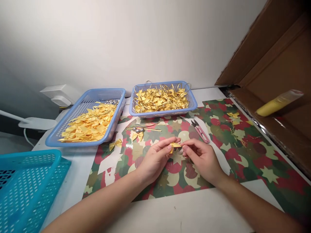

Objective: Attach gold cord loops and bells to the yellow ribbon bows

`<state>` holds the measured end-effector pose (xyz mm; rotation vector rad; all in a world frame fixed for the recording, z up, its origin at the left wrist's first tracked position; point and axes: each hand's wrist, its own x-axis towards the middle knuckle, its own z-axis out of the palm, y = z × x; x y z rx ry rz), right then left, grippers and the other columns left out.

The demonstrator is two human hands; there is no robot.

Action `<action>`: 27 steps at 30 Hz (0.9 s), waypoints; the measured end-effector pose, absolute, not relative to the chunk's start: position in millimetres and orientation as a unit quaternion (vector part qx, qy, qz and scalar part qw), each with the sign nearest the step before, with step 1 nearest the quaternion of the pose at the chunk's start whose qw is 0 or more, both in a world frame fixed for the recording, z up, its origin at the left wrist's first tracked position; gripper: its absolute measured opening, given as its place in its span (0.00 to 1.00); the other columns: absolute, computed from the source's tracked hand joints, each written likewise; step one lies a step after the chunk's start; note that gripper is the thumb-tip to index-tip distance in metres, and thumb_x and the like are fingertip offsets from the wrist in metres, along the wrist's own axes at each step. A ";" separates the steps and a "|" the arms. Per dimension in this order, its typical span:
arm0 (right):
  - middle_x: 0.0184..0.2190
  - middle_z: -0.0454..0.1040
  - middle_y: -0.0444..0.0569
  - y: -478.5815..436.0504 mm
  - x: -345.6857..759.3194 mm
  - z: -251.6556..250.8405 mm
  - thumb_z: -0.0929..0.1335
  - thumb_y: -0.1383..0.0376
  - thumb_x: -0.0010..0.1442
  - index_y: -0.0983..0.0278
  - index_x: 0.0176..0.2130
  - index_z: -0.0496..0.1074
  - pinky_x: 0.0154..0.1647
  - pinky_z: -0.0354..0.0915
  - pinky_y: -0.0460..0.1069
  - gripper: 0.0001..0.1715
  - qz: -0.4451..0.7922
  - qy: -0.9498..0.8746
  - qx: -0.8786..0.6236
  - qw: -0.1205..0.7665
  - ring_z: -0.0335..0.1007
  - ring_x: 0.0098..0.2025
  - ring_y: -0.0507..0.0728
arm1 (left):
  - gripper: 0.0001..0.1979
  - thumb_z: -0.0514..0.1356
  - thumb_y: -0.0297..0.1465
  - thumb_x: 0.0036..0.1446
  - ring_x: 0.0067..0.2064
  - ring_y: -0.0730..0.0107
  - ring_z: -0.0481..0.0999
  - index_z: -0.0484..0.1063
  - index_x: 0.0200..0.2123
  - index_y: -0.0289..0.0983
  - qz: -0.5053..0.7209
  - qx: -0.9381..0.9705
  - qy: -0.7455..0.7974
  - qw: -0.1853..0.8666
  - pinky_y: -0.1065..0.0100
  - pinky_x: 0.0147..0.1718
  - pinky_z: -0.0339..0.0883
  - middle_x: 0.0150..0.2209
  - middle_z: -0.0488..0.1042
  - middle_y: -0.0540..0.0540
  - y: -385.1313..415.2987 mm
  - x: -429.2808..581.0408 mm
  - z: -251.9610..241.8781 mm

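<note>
Bare forearms (102,205) extend from seven and four o'clock; the left hand (155,158) pinches a yellow bow (176,145) at five o'clock from centre, the right hand (202,157) pinched closed just beside it.

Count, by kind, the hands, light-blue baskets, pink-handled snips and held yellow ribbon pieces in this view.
Hands: 2 (left hand, right hand)
Light-blue baskets: 2
Pink-handled snips: 1
Held yellow ribbon piece: 1
Total: 6
</note>
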<state>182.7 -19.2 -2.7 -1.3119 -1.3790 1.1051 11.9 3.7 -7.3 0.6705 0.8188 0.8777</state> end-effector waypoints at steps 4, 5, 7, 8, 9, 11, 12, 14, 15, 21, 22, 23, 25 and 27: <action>0.20 0.70 0.43 -21.6 184.3 -1.1 0.64 0.62 0.63 0.61 0.31 0.72 0.23 0.60 0.46 0.11 0.351 -0.671 -0.520 0.396 0.63 0.21 0.51 | 0.19 0.68 0.28 0.50 0.54 0.63 0.74 0.79 0.47 0.44 0.385 0.283 0.338 0.811 0.61 0.57 0.62 0.56 0.74 0.45 4.8 8.7 -8.6; 0.19 0.69 0.42 -21.8 184.5 -1.0 0.63 0.64 0.63 0.61 0.30 0.72 0.24 0.60 0.46 0.11 0.336 -0.689 -0.515 0.384 0.62 0.21 0.51 | 0.19 0.68 0.27 0.50 0.55 0.63 0.73 0.79 0.47 0.44 0.382 0.285 0.329 0.815 0.62 0.57 0.61 0.57 0.74 0.46 4.4 8.1 -9.1; 0.20 0.69 0.43 -21.6 184.7 -1.3 0.63 0.66 0.63 0.61 0.30 0.70 0.25 0.59 0.46 0.11 0.321 -0.711 -0.503 0.372 0.63 0.22 0.51 | 0.19 0.69 0.27 0.50 0.57 0.63 0.72 0.79 0.47 0.45 0.374 0.286 0.319 0.823 0.62 0.58 0.61 0.56 0.74 0.47 3.6 7.2 -9.9; 0.22 0.69 0.43 -21.3 184.7 -1.7 0.63 0.66 0.63 0.61 0.30 0.70 0.26 0.60 0.46 0.11 0.319 -0.717 -0.498 0.370 0.63 0.23 0.52 | 0.20 0.69 0.27 0.49 0.57 0.63 0.72 0.79 0.47 0.45 0.371 0.286 0.317 0.825 0.62 0.59 0.61 0.56 0.74 0.47 3.3 6.8 -10.3; 0.22 0.69 0.44 -21.0 184.7 -2.2 0.62 0.67 0.63 0.61 0.30 0.70 0.27 0.60 0.47 0.11 0.318 -0.722 -0.493 0.368 0.64 0.24 0.52 | 0.19 0.69 0.27 0.48 0.57 0.62 0.72 0.79 0.46 0.45 0.369 0.286 0.315 0.826 0.61 0.59 0.61 0.56 0.74 0.46 3.2 6.5 -10.5; 0.24 0.70 0.45 -20.4 184.6 -3.4 0.62 0.68 0.63 0.61 0.30 0.70 0.28 0.60 0.47 0.11 0.316 -0.731 -0.483 0.364 0.65 0.25 0.53 | 0.18 0.69 0.29 0.49 0.58 0.59 0.71 0.80 0.46 0.43 0.372 0.287 0.313 0.825 0.59 0.59 0.61 0.56 0.75 0.45 3.3 5.9 -10.6; 0.23 0.70 0.45 -20.2 184.5 -4.1 0.62 0.68 0.64 0.61 0.31 0.70 0.28 0.61 0.47 0.12 0.315 -0.735 -0.479 0.362 0.65 0.25 0.53 | 0.17 0.68 0.30 0.49 0.58 0.58 0.71 0.80 0.45 0.42 0.374 0.288 0.313 0.824 0.58 0.59 0.61 0.56 0.75 0.44 3.5 5.6 -10.7; 0.23 0.70 0.44 -20.3 184.2 -5.3 0.61 0.68 0.64 0.61 0.31 0.71 0.27 0.60 0.46 0.12 0.307 -0.743 -0.473 0.361 0.64 0.25 0.52 | 0.16 0.68 0.31 0.50 0.58 0.57 0.71 0.80 0.45 0.42 0.377 0.284 0.313 0.824 0.57 0.60 0.60 0.55 0.76 0.44 3.8 5.5 -10.9; 0.22 0.69 0.44 -20.5 184.1 -5.8 0.62 0.68 0.64 0.61 0.31 0.71 0.27 0.60 0.46 0.12 0.301 -0.746 -0.470 0.363 0.64 0.24 0.52 | 0.15 0.67 0.31 0.51 0.58 0.57 0.71 0.80 0.44 0.42 0.377 0.280 0.314 0.825 0.57 0.60 0.60 0.54 0.76 0.44 3.8 5.5 -11.0; 0.24 0.74 0.46 -21.7 184.1 -7.9 0.61 0.69 0.64 0.62 0.33 0.71 0.28 0.63 0.46 0.11 0.287 -0.757 -0.464 0.360 0.67 0.25 0.52 | 0.15 0.67 0.28 0.51 0.55 0.62 0.74 0.81 0.43 0.43 0.375 0.252 0.307 0.838 0.62 0.57 0.63 0.53 0.77 0.47 4.9 5.8 -10.4; 0.24 0.73 0.45 -21.6 184.1 -8.1 0.61 0.70 0.64 0.62 0.32 0.71 0.28 0.63 0.46 0.11 0.283 -0.758 -0.463 0.362 0.67 0.25 0.52 | 0.15 0.67 0.27 0.51 0.54 0.64 0.74 0.81 0.43 0.43 0.373 0.246 0.301 0.842 0.63 0.55 0.64 0.53 0.77 0.47 5.1 5.6 -10.0; 0.23 0.73 0.44 -21.4 184.1 -8.2 0.61 0.70 0.64 0.61 0.32 0.70 0.27 0.62 0.46 0.11 0.276 -0.760 -0.461 0.366 0.66 0.24 0.52 | 0.15 0.67 0.27 0.51 0.52 0.65 0.75 0.81 0.44 0.43 0.372 0.240 0.295 0.847 0.65 0.53 0.66 0.54 0.77 0.47 5.3 5.4 -9.7; 0.21 0.71 0.43 -21.1 183.9 -8.2 0.61 0.71 0.63 0.61 0.31 0.69 0.25 0.61 0.46 0.11 0.261 -0.763 -0.450 0.384 0.63 0.22 0.51 | 0.15 0.67 0.27 0.51 0.50 0.67 0.76 0.80 0.44 0.42 0.369 0.226 0.282 0.856 0.68 0.49 0.67 0.54 0.77 0.47 5.3 4.8 -9.3; 0.21 0.70 0.43 -20.9 183.7 -7.8 0.62 0.72 0.63 0.62 0.30 0.68 0.25 0.60 0.45 0.11 0.252 -0.765 -0.436 0.402 0.62 0.22 0.50 | 0.16 0.68 0.27 0.51 0.49 0.69 0.76 0.80 0.45 0.41 0.365 0.213 0.271 0.865 0.71 0.48 0.68 0.53 0.78 0.47 4.8 4.5 -9.1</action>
